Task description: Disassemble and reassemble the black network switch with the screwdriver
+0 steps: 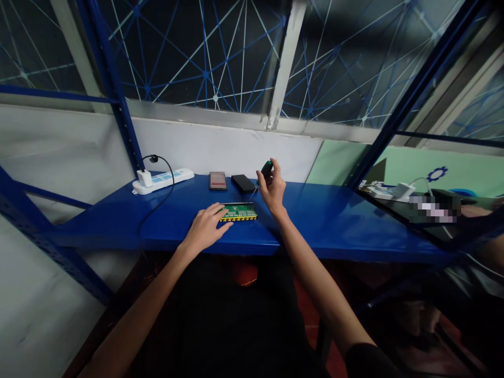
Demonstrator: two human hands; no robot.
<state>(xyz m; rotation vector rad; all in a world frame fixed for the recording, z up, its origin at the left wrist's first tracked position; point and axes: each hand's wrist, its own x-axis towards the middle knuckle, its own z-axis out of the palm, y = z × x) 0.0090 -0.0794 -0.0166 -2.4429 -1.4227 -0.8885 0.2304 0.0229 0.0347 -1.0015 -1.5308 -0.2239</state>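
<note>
A green circuit board (241, 211) with a yellow-and-black strip along its front edge lies on the blue table. My left hand (208, 224) grips the board's left end, fingers over the top and thumb at the near side. Above the board's right end, my right hand (273, 188) is closed round the dark green and black handle of a screwdriver (266, 169). Its thin shaft slants down and left towards the back right corner of the board; whether the tip touches anything is too small to tell.
Behind the board lie a black box (243, 184) and a small reddish-brown framed item (218, 180). A white power strip (164, 180) with a plugged-in black cable (172, 173) sits at the back left. Blue uprights flank the table (315, 220). Another person's hand (476, 211) shows at far right.
</note>
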